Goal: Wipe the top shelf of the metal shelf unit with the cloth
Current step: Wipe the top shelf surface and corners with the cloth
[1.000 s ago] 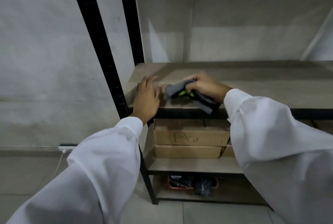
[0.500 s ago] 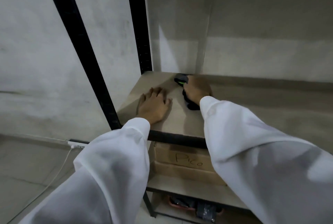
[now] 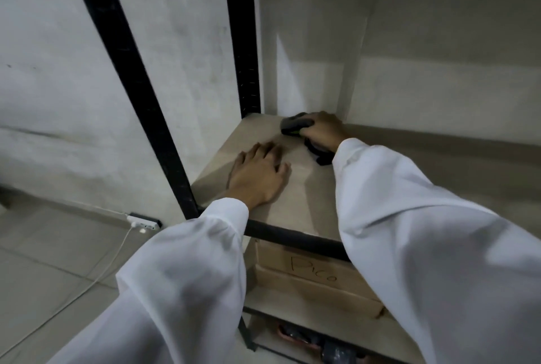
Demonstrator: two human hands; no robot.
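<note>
The top shelf (image 3: 304, 205) is a pale wooden board in a black metal frame. My right hand (image 3: 325, 129) is closed on a dark grey cloth (image 3: 294, 125) with a green patch and presses it onto the board at the far left corner, close to the wall. A tail of the cloth pokes out under my wrist. My left hand (image 3: 259, 176) lies flat on the board nearer the front edge, fingers spread, holding nothing. White sleeves cover both arms.
Black uprights (image 3: 131, 71) stand at the shelf's left corners. Below the top board sit cardboard boxes (image 3: 316, 276), one marked "Pico". Dark items lie on the lowest shelf (image 3: 295, 337). A white power strip and cable (image 3: 140, 223) lie on the tiled floor at left.
My right hand has slid the cloth from the shelf's front edge back to the far left corner. My left hand moved slightly inward. The view shifted closer and downward.
</note>
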